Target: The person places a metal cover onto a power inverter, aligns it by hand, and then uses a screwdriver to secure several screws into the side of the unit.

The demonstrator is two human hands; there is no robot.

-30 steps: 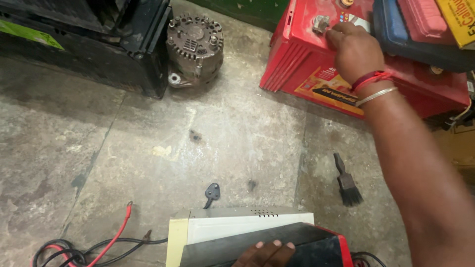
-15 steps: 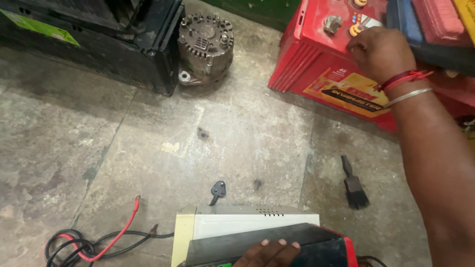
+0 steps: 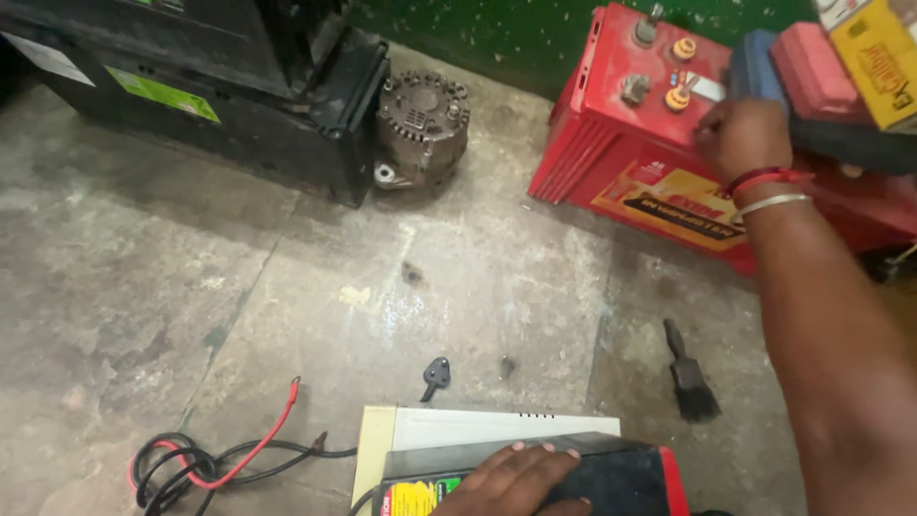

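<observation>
red battery [image 3: 630, 153] under curled right hand [image 3: 740, 139] at its top, left hand [image 3: 521, 478] flat on black tester [image 3: 611, 473]

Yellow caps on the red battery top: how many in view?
2. One yellow cap sits toward the far edge of the red battery; the other yellow cap is nearer, just left of the right hand. That hand may hide more.

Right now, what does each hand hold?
Left hand: rests flat on the black and red device.
Right hand: on the red battery; grip cannot be told.
</observation>
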